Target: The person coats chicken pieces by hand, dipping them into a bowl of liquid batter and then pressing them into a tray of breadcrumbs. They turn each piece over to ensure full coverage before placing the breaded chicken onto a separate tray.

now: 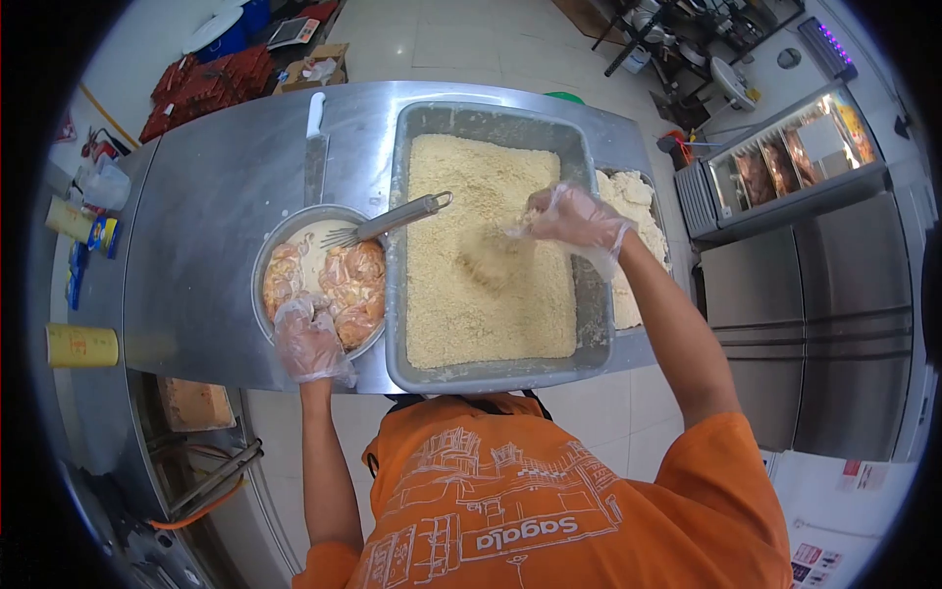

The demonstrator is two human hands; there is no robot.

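Observation:
My left hand, in a clear plastic glove, reaches over the near rim of a round metal bowl. Its fingers curl down against the wet raw chicken, which lies in pale batter; I cannot tell whether they grip a piece. A whisk leans in the bowl, its handle resting over the grey tub's edge. Over the right side of that grey tub, my gloved right hand is closed on a handful of breadcrumbs. Loose breadcrumbs fill the tub, and a blurred streak of them falls below the fingers.
A white-handled knife lies on the steel table behind the bowl. To the tub's right stands a tray of whitish, lumpy coated pieces. Yellow containers stand at the left; a steel fridge is at the right.

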